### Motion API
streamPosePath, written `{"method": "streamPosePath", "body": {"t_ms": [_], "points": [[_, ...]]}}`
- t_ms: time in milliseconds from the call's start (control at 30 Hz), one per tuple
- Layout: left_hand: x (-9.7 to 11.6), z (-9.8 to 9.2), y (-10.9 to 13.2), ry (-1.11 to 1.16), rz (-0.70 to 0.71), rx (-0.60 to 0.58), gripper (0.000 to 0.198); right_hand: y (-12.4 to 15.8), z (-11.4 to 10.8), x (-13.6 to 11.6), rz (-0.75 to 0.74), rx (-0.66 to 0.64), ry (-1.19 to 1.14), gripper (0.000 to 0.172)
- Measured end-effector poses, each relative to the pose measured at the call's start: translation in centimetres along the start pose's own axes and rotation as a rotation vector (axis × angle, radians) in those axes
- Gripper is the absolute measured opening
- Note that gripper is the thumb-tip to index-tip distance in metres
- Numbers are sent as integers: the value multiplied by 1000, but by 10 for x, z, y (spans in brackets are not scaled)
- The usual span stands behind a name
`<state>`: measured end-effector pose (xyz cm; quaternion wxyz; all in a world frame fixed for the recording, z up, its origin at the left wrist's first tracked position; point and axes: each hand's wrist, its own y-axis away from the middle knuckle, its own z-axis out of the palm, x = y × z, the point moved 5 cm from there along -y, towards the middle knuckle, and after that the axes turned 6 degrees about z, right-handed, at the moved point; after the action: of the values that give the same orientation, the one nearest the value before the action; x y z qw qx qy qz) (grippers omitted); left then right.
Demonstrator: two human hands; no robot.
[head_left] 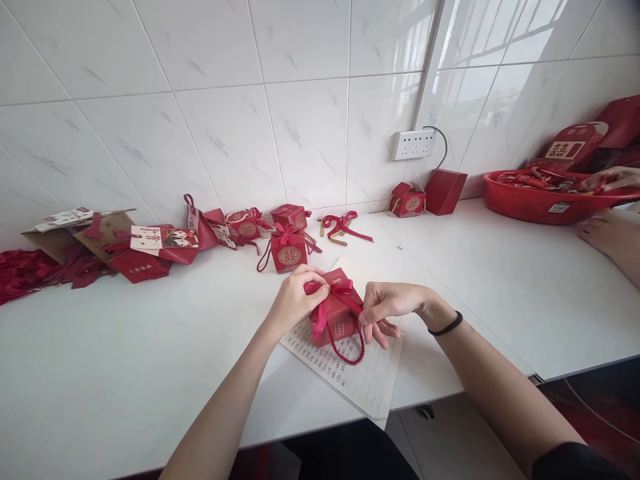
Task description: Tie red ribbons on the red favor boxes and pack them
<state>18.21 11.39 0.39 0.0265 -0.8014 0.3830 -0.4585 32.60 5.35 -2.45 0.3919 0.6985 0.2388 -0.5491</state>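
Observation:
A small red gift box sits in front of me on a lined sheet of paper with handwriting. Across its top runs a red satin ribbon tied in a bow, and a twisted red cord handle loops down over its near side. My left hand is closed at the box's left, thumb and fingers pinching a loop of the ribbon. To the right, my right hand pinches a ribbon tail between thumb and forefinger, its other fingers loosely spread.
Finished-looking red boxes stand near the tiled wall, with loose ribbon pieces beside them. Flat cards and boxes pile up at left. A red basin of wrapped items is at right, where another person's hands are. A wall socket hangs behind.

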Motion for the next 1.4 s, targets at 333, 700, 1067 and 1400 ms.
{"method": "streamPosePath", "body": {"t_ms": [333,700,1067,1400], "points": [[-2,0,1,5,3,14,12,3,-5,1,-42,-30,14,29],[-3,4,2,46,10,-5,10,12,-3,5,93,-247,78,42],[-4,5,3,89,27,52,9,9,-41,1,-29,805,92,64],[-19,-7,13,-74,-157,273,28,5,-32,-11,-153,852,26,49]]}}
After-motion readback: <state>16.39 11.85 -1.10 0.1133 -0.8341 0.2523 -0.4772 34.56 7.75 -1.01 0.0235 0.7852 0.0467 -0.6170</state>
